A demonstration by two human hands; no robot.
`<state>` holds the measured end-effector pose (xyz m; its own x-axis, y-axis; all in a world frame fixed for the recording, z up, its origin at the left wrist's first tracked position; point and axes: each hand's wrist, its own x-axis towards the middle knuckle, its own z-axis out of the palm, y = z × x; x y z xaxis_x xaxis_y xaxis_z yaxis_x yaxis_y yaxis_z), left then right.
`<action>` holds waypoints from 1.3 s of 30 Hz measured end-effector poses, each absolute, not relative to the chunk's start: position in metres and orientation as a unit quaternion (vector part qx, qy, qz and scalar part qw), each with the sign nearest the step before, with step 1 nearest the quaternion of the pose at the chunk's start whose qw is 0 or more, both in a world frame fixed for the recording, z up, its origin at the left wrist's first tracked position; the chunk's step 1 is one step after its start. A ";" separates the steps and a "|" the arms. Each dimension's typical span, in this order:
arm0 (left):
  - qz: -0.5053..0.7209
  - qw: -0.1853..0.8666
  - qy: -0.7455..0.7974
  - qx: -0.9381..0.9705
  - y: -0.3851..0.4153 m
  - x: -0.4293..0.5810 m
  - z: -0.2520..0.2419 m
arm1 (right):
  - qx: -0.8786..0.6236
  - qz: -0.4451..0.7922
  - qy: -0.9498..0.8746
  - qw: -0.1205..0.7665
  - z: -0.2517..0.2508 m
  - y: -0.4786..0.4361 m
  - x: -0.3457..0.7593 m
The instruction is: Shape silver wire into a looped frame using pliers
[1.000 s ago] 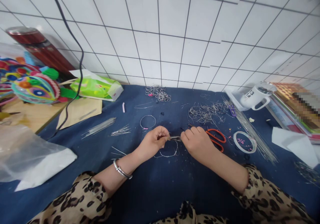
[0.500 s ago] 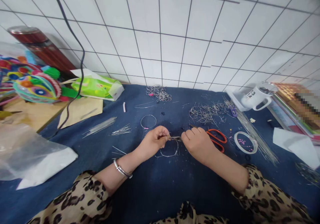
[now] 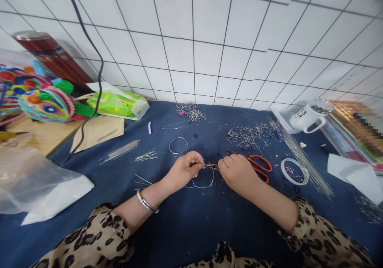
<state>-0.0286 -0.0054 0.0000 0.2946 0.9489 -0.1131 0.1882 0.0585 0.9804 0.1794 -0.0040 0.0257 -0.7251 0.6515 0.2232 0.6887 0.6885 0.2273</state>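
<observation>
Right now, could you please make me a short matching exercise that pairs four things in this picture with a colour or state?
Column one
1. Left hand
2. Right hand
3. Scissors
4. Round dish

Column two
A. Orange-handled
B. Has a silver bangle at its wrist
C. Contains small pink pieces
D. Closed around a metal tool

Right pairs: 1-B, 2-D, 3-A, 4-C
</observation>
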 end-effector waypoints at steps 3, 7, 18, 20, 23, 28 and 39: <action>0.347 0.549 0.475 0.594 -0.005 -0.029 -0.001 | -0.364 -0.151 -0.917 0.068 0.028 -0.004 0.178; 0.350 0.553 0.458 0.602 -0.005 -0.029 -0.003 | -0.364 -0.151 -0.917 0.062 0.038 -0.004 0.179; 0.335 0.624 0.393 0.587 -0.004 -0.031 0.006 | -0.384 -0.112 -0.915 0.058 0.063 0.009 0.196; 0.330 0.627 0.388 0.590 -0.004 -0.031 0.006 | -0.367 -0.114 -0.922 0.051 0.060 0.009 0.195; 0.329 0.632 0.384 0.587 -0.004 -0.031 0.005 | -0.335 -0.111 -0.934 0.048 0.057 0.009 0.192; 0.332 0.643 0.376 0.579 -0.004 -0.031 0.003 | -0.319 -0.115 -0.939 0.057 0.056 0.009 0.192; 0.341 0.637 0.385 0.573 -0.004 -0.031 0.006 | -0.326 -0.109 -0.937 0.068 0.059 0.008 0.193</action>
